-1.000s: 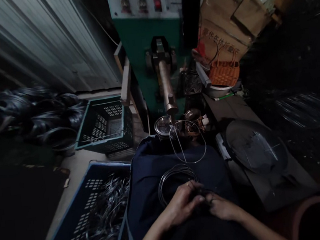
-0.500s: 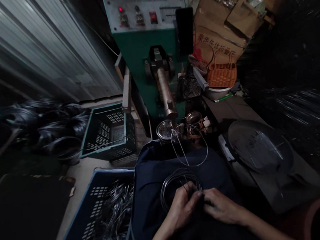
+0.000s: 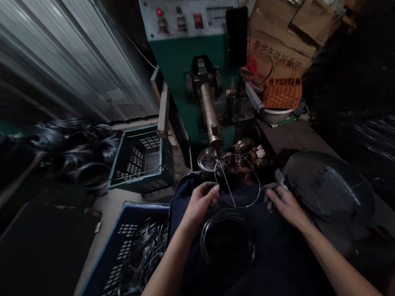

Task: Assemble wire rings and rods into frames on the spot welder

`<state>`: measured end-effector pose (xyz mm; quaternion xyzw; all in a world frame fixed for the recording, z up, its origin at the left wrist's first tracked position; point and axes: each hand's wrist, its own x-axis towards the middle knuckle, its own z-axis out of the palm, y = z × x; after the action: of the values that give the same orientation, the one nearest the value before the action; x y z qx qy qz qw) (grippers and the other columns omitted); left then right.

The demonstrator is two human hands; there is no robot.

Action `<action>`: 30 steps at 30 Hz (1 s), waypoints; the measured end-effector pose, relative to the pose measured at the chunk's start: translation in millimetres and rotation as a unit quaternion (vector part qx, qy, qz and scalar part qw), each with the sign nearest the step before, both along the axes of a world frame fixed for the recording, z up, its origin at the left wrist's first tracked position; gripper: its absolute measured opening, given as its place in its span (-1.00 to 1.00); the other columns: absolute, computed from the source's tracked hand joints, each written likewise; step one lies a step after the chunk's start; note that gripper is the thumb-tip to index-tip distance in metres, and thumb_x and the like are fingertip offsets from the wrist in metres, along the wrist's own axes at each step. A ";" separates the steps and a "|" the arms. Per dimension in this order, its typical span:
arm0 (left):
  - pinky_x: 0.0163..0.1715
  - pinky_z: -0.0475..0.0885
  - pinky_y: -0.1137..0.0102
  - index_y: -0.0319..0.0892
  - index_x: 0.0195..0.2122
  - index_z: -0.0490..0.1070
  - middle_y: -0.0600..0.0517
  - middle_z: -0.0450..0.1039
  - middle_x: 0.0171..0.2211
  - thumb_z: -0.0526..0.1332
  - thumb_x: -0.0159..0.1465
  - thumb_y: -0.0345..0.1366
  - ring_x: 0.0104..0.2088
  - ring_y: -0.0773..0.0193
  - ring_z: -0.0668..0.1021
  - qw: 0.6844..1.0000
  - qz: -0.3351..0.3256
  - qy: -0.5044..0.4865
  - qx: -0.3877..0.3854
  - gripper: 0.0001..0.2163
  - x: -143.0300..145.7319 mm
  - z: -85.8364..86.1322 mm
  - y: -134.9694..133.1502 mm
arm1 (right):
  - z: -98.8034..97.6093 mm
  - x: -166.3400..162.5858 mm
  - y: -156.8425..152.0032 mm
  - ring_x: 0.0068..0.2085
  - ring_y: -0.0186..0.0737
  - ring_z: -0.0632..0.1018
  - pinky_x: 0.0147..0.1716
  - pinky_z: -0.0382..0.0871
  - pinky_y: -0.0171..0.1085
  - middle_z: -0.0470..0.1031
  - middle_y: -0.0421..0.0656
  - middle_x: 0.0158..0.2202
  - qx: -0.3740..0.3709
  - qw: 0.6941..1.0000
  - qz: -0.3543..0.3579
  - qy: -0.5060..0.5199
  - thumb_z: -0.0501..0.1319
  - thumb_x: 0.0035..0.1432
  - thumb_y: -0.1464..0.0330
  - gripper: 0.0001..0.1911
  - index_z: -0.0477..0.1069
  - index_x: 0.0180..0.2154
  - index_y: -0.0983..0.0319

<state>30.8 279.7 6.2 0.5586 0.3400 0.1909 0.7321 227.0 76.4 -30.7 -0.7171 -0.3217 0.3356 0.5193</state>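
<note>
My left hand (image 3: pixel 202 203) rests on the dark cloth over my lap, its fingertips just left of a thin wire hoop (image 3: pixel 237 180) and holding nothing I can see. My right hand (image 3: pixel 285 206) lies to the hoop's right, with fingers spread, next to a small pale object (image 3: pixel 280 179). A coil of thin wire (image 3: pixel 227 243) sits on my lap below and between my hands, touching neither. Behind the hoop stand a metal can (image 3: pixel 207 162) and the copper electrode (image 3: pixel 211 113) of a green welding machine (image 3: pixel 187 59).
A blue perforated crate (image 3: pixel 102 282) of wire loops lies to my left, with a teal crate (image 3: pixel 140 166) beyond it. Dark wire coils (image 3: pixel 76 150) are heaped far left. A round transparent disc (image 3: pixel 330 185) lies right. Cardboard boxes (image 3: pixel 287 28) rise behind.
My hands were together at the coil and have parted, moving up and outward to either side of the hoop. The view has shifted slightly.
</note>
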 end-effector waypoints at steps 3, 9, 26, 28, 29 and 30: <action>-0.64 0.24 0.52 -0.26 -0.36 0.40 0.10 0.35 -0.58 0.34 0.07 -0.02 -0.64 0.43 0.36 0.999 -0.026 -0.033 0.003 -0.64 18.5 -1.8 4.4 | -1.6 9.5 24.0 -0.60 -0.37 0.43 -0.60 0.34 -0.39 0.40 -0.25 -0.53 0.030 0.999 0.003 0.040 0.21 0.15 0.02 -0.60 0.37 -0.26 0.24; -0.66 0.27 0.51 -0.25 -0.41 0.38 0.09 0.38 -0.60 0.36 0.06 -0.07 -0.67 0.42 0.40 0.999 0.012 -0.035 -0.003 -0.67 37.8 -17.2 22.4 | -0.8 14.4 63.7 -0.68 -0.44 0.31 -0.75 0.18 -0.45 0.37 -0.27 -0.60 0.069 0.993 -0.034 0.087 0.33 0.00 0.03 -0.58 0.38 -0.34 0.25; -0.79 0.01 0.55 -0.25 -0.51 0.34 0.15 0.30 -0.67 0.46 -0.12 -0.22 -0.76 0.51 0.27 0.996 -0.016 -0.065 -0.063 -0.68 97.9 -14.8 117.9 | 22.2 63.9 160.9 -0.72 -0.52 0.24 -0.81 0.12 -0.49 0.34 -0.32 -0.64 0.106 0.988 -0.005 0.116 0.38 -0.07 0.07 -0.58 0.37 -0.39 0.27; -0.79 0.01 0.54 -0.26 -0.50 0.35 0.15 0.30 -0.67 0.46 -0.13 -0.21 -0.76 0.50 0.26 0.996 -0.018 -0.069 -0.062 -0.67 101.1 -17.2 121.9 | 25.2 66.2 163.8 -0.71 -0.52 0.24 -0.80 0.12 -0.50 0.35 -0.32 -0.62 0.105 0.988 -0.005 0.116 0.40 -0.10 0.06 -0.56 0.37 -0.40 0.27; -0.79 0.01 0.54 -0.26 -0.50 0.36 0.14 0.30 -0.68 0.46 -0.13 -0.21 -0.76 0.51 0.26 0.995 -0.020 -0.072 -0.060 -0.67 102.6 -18.2 123.9 | 26.6 67.2 165.2 -0.71 -0.52 0.25 -0.80 0.12 -0.50 0.35 -0.32 -0.62 0.106 0.988 -0.004 0.115 0.40 -0.11 0.06 -0.56 0.37 -0.40 0.27; -0.79 0.01 0.53 -0.27 -0.50 0.37 0.14 0.29 -0.68 0.46 -0.13 -0.20 -0.77 0.51 0.25 0.995 -0.021 -0.075 -0.057 -0.67 104.0 -19.1 125.8 | 27.9 68.0 166.5 -0.71 -0.52 0.25 -0.79 0.12 -0.51 0.34 -0.32 -0.63 0.107 0.988 -0.004 0.114 0.40 -0.11 0.06 -0.56 0.37 -0.41 0.27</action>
<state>134.8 405.6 -12.9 0.5072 0.2822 0.1971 0.7901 295.1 243.0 -2.8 -0.6160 -0.2918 0.3770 0.6272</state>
